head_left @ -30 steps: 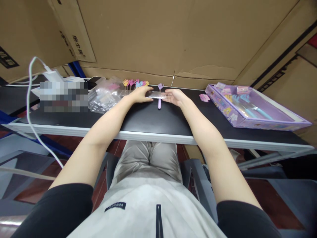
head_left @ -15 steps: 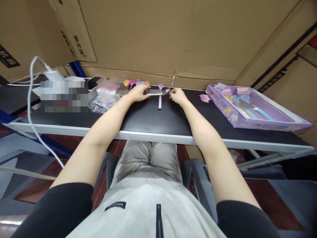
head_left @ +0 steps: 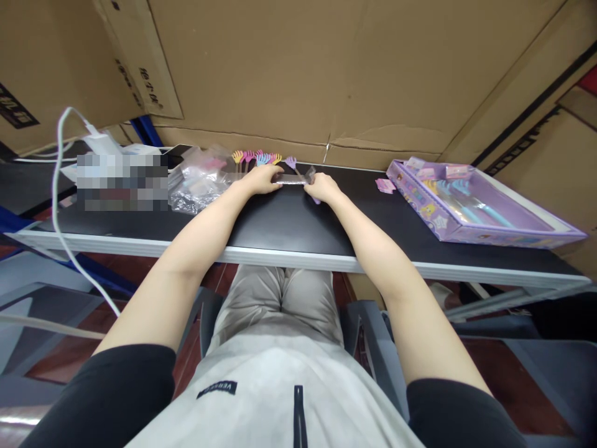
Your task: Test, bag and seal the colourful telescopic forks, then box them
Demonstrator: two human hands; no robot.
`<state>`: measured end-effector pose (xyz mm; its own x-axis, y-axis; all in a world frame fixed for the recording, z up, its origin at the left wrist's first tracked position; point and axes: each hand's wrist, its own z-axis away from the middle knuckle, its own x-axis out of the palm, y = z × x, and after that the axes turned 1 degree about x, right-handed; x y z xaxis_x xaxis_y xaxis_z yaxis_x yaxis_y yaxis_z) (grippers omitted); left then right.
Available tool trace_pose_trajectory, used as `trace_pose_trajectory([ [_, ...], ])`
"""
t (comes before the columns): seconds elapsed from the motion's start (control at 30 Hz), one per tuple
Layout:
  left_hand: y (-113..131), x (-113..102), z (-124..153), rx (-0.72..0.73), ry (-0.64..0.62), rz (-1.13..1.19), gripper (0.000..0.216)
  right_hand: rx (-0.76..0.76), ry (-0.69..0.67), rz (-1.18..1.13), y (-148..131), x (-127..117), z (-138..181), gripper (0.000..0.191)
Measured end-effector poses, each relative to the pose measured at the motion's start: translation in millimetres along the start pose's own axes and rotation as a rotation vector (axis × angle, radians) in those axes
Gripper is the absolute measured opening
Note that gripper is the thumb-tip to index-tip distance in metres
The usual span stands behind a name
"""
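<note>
My left hand (head_left: 265, 179) pinches one end of a clear plastic sleeve (head_left: 290, 180), which stretches across to the right. At its other end is my right hand (head_left: 325, 188), closed around a purple back scratcher (head_left: 291, 162) with a small claw-shaped head. The scratcher slants, head away from me, and its handle shows below my fingers. Whether my right hand also grips the sleeve is hard to see. Behind my left hand lie several more back scratchers (head_left: 263, 159) with yellow, pink and blue heads.
Crumpled clear plastic bags (head_left: 198, 180) lie on the black table (head_left: 289, 230) left of my hands. Farther left are a white cable (head_left: 56, 180) and a blurred-out patch. To the right sit small pink cards (head_left: 385, 185) and a purple box (head_left: 431, 214) holding packed scratchers. Cardboard (head_left: 289, 74) stands behind.
My right hand has moved left and closed on the purple back scratcher, which lay straight before and now slants. My left hand has stayed with the plastic sleeve.
</note>
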<state>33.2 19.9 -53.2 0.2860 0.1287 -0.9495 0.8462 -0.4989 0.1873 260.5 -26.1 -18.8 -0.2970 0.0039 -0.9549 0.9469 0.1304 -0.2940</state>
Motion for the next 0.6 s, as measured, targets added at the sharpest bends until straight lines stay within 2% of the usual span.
trace_pose_trajectory([
  [0.17, 4.9, -4.3, 3.8, -0.013, -0.037, 0.064, 0.067, 0.073, 0.022, 0.083, 20.7, -6.4, -10.0, 0.037],
  [0.4, 3.5, -6.5, 6.4, 0.017, -0.067, 0.122, 0.082, 0.118, 0.081, 0.120, 64.7, -10.1, -29.7, 0.034],
  [0.6, 6.1, -9.0, 6.5, 0.031, -0.077, 0.088, 0.074, 0.137, 0.084, 0.108, 79.3, -12.1, -28.9, 0.041],
])
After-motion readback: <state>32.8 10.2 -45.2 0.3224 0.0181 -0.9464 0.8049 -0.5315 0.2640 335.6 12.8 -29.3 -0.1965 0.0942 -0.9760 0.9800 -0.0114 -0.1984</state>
